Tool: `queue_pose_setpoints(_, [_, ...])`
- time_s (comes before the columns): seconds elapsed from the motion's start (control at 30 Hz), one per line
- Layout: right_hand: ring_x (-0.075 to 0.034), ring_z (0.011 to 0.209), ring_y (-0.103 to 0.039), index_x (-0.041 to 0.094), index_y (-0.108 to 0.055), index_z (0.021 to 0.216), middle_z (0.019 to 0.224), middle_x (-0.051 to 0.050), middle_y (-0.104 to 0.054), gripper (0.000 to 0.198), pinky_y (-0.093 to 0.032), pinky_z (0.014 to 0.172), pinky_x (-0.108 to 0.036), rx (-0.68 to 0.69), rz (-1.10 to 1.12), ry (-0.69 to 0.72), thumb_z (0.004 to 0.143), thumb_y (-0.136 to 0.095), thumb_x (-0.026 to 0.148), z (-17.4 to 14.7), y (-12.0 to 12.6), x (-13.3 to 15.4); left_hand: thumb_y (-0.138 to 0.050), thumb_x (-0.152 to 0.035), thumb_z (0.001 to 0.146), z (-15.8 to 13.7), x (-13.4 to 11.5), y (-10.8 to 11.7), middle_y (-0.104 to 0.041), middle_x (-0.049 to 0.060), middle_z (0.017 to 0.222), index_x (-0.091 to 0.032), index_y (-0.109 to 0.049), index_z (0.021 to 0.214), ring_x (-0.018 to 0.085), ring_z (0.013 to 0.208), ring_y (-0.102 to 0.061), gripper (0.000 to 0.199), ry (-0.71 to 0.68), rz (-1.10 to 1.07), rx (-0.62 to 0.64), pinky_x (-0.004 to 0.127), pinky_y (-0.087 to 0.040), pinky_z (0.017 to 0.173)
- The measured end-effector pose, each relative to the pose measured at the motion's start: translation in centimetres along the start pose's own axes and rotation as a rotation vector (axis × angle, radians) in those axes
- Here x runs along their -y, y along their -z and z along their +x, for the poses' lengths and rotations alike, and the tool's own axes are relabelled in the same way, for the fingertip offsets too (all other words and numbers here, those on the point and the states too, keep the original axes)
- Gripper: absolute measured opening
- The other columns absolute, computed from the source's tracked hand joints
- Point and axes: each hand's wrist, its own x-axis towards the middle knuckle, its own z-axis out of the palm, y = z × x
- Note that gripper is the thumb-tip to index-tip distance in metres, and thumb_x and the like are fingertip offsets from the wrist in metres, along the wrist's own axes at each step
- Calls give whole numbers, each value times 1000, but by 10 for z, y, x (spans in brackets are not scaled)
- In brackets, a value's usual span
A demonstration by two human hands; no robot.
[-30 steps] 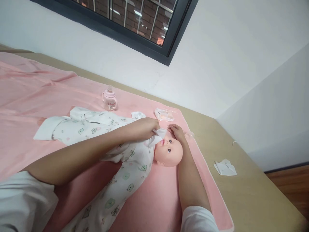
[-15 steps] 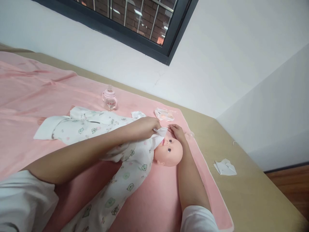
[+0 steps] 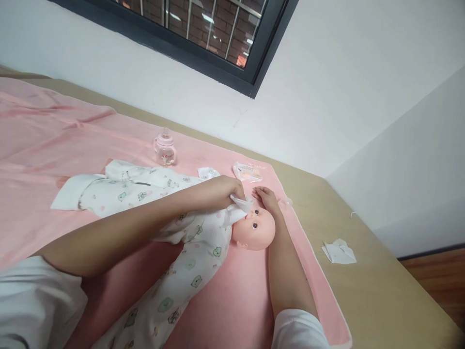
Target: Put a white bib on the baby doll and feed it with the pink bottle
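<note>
A baby doll (image 3: 258,230) in printed white clothes lies on a pink blanket (image 3: 225,295), its bald head to the right and legs to the left. My left hand (image 3: 221,193) reaches across the doll's chest, closed on a white tissue (image 3: 238,207) at its mouth and chin. The tissue covers the lower part of the doll's face. On the far side of the head, my right hand (image 3: 266,198) rests on the blanket with its fingers stretched out and nothing seen in them. Its forearm passes close around the top of the doll's head.
Behind the doll's legs stands a pink-lidded baby bottle (image 3: 165,149). A clear plastic packet (image 3: 247,171) lies beyond my hands, and a small clear item (image 3: 286,201) is by my right wrist. A folded white tissue (image 3: 339,252) lies on the tan surface (image 3: 378,291). A wall with a window (image 3: 250,87) rises behind.
The tissue in my left hand has shifted slightly and folds differently over the doll's mouth, with its raised corner lower. My right hand has stayed put.
</note>
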Motion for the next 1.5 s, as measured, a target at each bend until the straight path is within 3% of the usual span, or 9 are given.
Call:
queue_pose_setpoints(0.27, [-12,78,-71,18,-70,85,82,-2,-75,4,-60,95,-27,-7,-2,-2,82,-70,15,-2,-1,1,-44,0,60,-1,-3,-5,-68,2,102,-19,-74,79,17,85,-61,41,5,-35,55,25,-39,67])
queue_pose_setpoints(0.77, [-12,80,-71,18,-71,85,83,-2,-75,5,-59,96,-27,-1,7,2,83,-68,15,0,0,-1,-42,5,60,-1,-10,-5,-64,3,103,-16,-59,63,15,75,-57,27,-17,55,48,26,-32,63])
queue_pose_setpoints(1.3, [-11,76,-70,18,-71,83,81,-1,-75,5,-59,92,-25,-7,2,-10,82,-68,14,0,0,-1,-42,8,63,0,-15,-4,-63,3,94,-16,-56,67,18,80,-56,28,47,124,11,29,-33,67])
queue_pose_setpoints(1.5, [-12,74,-70,18,-71,83,80,-2,-74,4,-60,90,-25,4,-14,14,82,-68,15,-1,0,1,-43,7,64,2,-14,-5,-59,3,88,-17,-44,61,18,77,-54,23,37,151,3,30,-33,67])
